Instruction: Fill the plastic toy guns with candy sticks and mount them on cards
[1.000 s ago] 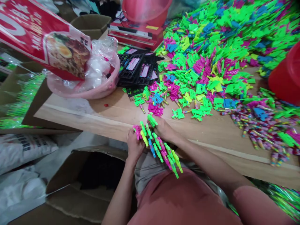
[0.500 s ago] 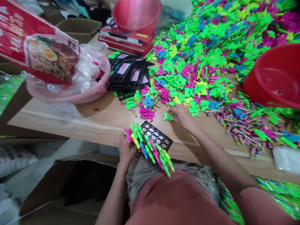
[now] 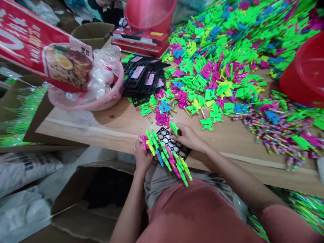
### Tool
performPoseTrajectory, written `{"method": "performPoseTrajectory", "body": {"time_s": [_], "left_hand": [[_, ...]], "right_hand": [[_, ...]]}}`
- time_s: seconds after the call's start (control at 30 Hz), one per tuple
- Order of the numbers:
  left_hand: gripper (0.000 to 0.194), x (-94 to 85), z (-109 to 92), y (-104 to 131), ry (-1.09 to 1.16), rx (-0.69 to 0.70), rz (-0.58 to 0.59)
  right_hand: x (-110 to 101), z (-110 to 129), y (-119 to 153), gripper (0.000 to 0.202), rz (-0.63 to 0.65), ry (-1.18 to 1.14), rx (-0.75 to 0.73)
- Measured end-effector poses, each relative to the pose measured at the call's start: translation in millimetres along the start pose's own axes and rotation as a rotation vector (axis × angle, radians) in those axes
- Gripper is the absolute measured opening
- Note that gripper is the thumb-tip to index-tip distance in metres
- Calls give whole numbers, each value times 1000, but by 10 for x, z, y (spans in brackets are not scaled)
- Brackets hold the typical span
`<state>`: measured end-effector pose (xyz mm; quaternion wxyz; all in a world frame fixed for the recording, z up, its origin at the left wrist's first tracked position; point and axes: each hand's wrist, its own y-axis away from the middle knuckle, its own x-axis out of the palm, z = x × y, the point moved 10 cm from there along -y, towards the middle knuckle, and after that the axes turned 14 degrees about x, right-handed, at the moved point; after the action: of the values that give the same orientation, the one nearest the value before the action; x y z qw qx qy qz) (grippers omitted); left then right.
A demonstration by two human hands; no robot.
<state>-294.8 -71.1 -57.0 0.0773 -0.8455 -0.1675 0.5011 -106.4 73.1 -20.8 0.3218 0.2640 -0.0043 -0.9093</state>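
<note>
I log left hand clamped on the coloured cluster at its ten-o'clock end, seemingly for steadiness; right hand pinches a green piece at one o'clock, beside the black lattice.

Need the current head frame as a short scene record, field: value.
left hand: gripping a cluster of colored plastic pieces
right hand: holding a green piece
nearby: black honeycomb frame on wooden table, partly hidden behind cluster
right side: loose-piece pile, red tub
left side: pink basket with clear plastic
below: open cardboard box
</note>
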Motion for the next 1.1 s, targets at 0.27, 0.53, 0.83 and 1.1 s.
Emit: {"method": "performPoseTrajectory", "body": {"time_s": [0.27,0.53,0.83,1.1], "left_hand": [[21,-19,-40,-15,50,-3,-9],[15,-25,-41,-27,-3,9,2],[18,-16,1,-63,-44,42,-6],[17,-10,33,-66,-66,11,-11]], "right_hand": [[602,99,-122,8,167,-172,-12],[821,429,19,11,139,325,-331],[-652,-33,-274,16,-77,588,-186],[-1110,-386,-169,17,-46,632,-136]]}}
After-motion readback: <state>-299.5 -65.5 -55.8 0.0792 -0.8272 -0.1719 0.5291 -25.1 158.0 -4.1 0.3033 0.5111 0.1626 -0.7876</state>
